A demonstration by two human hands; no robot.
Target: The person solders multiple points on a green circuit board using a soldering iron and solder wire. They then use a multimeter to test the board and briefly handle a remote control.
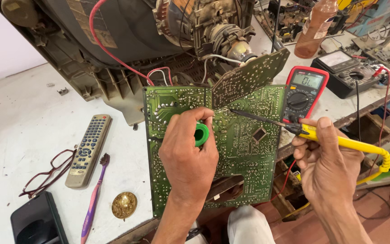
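My left hand [187,151] grips a small green spool [201,134] of solder wire, its thin wire reaching up to the solder side of a large green circuit board [244,149]. My right hand [326,165] holds a yellow-handled soldering iron [339,142]; its dark tip [238,112] touches the board near the upper middle, close to the solder wire. A smaller board [249,77] stands tilted above the spot. The board overhangs the bench's front edge.
An opened old television [127,40] with its tube neck stands behind the board. A red digital multimeter [304,92] and a black analogue meter [348,72] lie at the right. On the left lie a remote control [88,149], glasses [46,174], toothbrush [95,199], brass disc [124,204] and phone [37,221].
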